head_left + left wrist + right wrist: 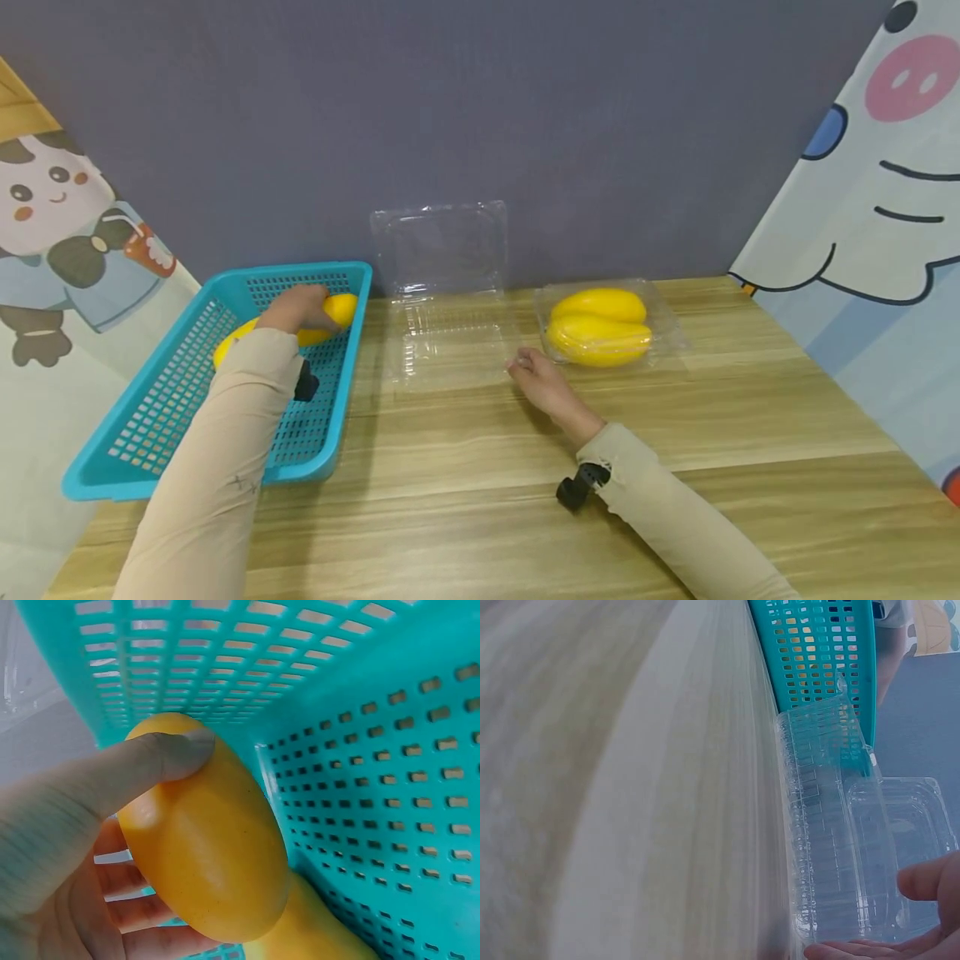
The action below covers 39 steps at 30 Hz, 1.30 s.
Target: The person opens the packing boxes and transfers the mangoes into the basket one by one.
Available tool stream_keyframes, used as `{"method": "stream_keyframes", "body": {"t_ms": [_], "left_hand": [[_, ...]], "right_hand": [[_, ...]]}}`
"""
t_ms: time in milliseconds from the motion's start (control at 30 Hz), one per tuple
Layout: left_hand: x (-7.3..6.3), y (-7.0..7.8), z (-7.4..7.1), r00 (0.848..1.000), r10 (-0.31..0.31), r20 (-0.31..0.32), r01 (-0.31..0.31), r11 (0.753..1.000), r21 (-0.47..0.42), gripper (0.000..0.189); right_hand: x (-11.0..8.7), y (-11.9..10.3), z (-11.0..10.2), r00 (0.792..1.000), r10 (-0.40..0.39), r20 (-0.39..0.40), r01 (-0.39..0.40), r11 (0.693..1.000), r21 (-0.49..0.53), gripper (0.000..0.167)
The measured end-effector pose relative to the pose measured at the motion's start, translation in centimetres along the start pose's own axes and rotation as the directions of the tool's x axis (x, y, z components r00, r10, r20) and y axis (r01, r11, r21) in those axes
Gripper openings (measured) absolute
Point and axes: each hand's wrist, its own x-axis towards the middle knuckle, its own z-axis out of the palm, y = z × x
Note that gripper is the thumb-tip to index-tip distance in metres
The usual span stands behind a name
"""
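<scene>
In the left wrist view my left hand (112,817) grips a yellow mango (210,840), thumb across its upper end and fingers beneath it. The head view shows this left hand (296,308) inside the teal plastic basket (348,375), with more yellow fruit below it. A clear plastic clamshell box (450,342) stands open on the table, its lid raised at the back. My right hand (543,383) is at the box's right edge. In the right wrist view its thumb (926,879) and straight fingers are spread apart by the box's end wall.
To the right lies a second clear box (667,321) with two yellow mangoes (600,340) inside. A grey wall panel (562,150) rises behind the wooden table (465,500). Cartoon-printed sheets (885,233) flank both sides.
</scene>
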Motion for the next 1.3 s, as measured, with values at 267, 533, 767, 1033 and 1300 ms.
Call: {"method": "stream_keyframes", "body": {"t_ms": [267, 533, 767, 1033, 1300], "left_hand": [[0.5, -0.3, 0.7, 1.0, 0.009, -0.007, -0.009, 1.0, 0.016, 0.057], [0.6, -0.1, 0.9, 1.0, 0.01, -0.006, -0.01, 1.0, 0.029, 0.053], [0.6, -0.3, 1.2, 1.0, -0.001, 0.018, 0.0, 0.999, 0.038, 0.052], [1.0, -0.6, 1.7, 1.0, -0.011, 0.019, 0.01, 0.999, 0.052, 0.048], [1.3, -0.7, 1.8, 0.999, -0.027, 0.033, 0.025, 0.998, 0.058, 0.056]], "right_hand": [[-0.1, 0.1, -0.1, 1.0, 0.0, 0.01, 0.0, 1.0, 0.001, 0.057], [-0.1, 0.0, -0.2, 1.0, -0.01, -0.012, 0.01, 1.0, -0.002, 0.056], [-0.2, -0.1, -0.1, 1.0, -0.007, -0.012, 0.007, 1.0, 0.001, 0.056], [-0.3, -0.4, -0.1, 1.0, -0.016, -0.021, 0.015, 1.0, -0.01, 0.055], [-0.4, -0.3, 0.1, 1.0, -0.01, -0.015, 0.01, 1.0, -0.008, 0.056]]}}
